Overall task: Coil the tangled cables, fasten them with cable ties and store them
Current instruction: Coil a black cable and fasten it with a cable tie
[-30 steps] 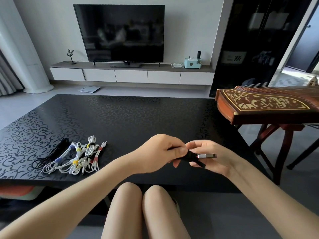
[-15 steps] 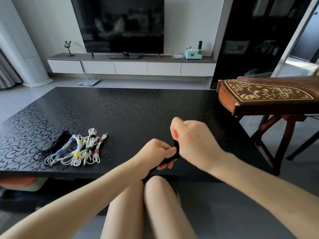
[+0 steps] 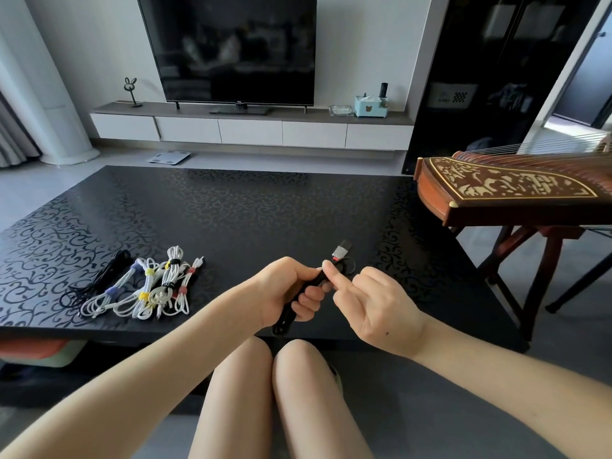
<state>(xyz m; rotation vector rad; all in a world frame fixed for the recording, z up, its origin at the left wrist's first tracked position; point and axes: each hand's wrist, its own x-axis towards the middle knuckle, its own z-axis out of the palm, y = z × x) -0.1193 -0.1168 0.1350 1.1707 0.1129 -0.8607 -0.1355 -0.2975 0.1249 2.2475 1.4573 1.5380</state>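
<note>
The black cable (image 3: pixel 284 318) is in the lower middle of the frame, above the near edge of the table (image 3: pixel 231 220). It is folded into a thin bundle. The left hand (image 3: pixel 284 289) grips it with all fingers curled round. The metal USB plug (image 3: pixel 341 252), with a red part under it, sticks up above the fist. The right hand (image 3: pixel 377 303) has its palm to the camera. Its index fingertip touches the cable just under the plug and the other fingers are curled. Whether it pinches the cable cannot be told.

The table top is black and glossy, with a pattern of curling vines. Its large middle and far part is bare. In the left part of the frame lie white coils (image 3: pixel 145 289), each bound with a yellow, purple, black or red tie. A black coil (image 3: pixel 99 281) lies just beside them, near the front edge.

At the right edge of the frame a red-brown wooden zither (image 3: pixel 496 197) with pale inlay and strings stands on a stand, close to the table corner. At the top is a dark TV (image 3: pixel 231 44); its small logo is not readable. A blue box (image 3: pixel 369 107) on the shelf has a bear face.
</note>
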